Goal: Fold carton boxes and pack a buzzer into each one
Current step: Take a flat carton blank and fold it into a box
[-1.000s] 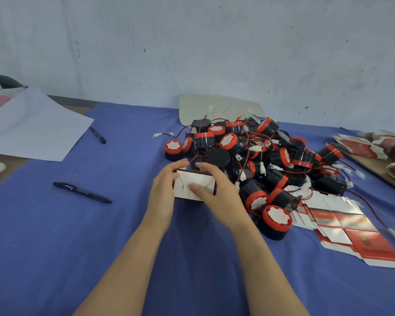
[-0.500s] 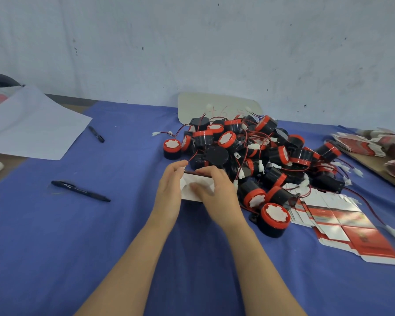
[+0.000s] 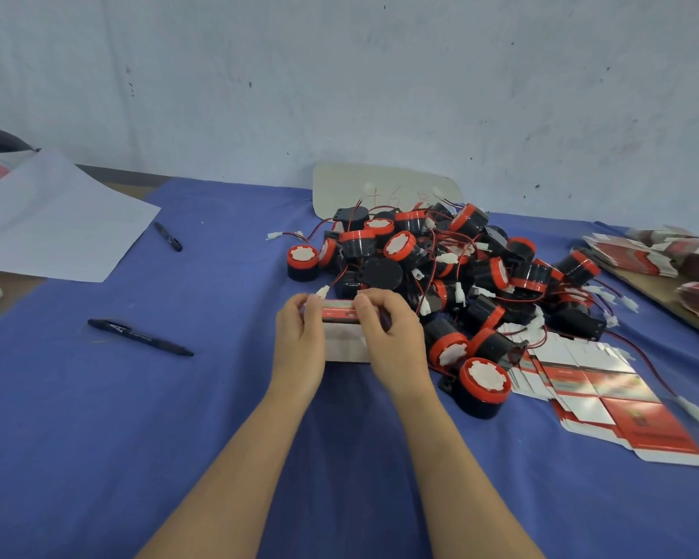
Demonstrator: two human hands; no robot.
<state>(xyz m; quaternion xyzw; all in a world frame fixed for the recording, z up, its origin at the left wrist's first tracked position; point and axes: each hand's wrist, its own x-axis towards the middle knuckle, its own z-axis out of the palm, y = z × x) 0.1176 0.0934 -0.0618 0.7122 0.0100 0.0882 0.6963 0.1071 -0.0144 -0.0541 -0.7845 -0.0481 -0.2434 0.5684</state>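
At the near left edge of the buzzer pile (image 3: 452, 272), the carton box (image 3: 342, 316) rests on the surface (image 3: 158, 437). Left hand (image 3: 299, 351) and right hand (image 3: 394, 346) grip its 2 ends, fingers (image 3: 365, 303) curled round it. Judged light, thin, crease-prone: hold by edges, press gently.

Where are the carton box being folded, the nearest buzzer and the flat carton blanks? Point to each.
carton box (image 3: 346, 344): head view, white front panel.
nearest buzzer (image 3: 484, 376): head view, white toothed cap.
flat carton blanks (image 3: 642, 425): head view, red printed panel.
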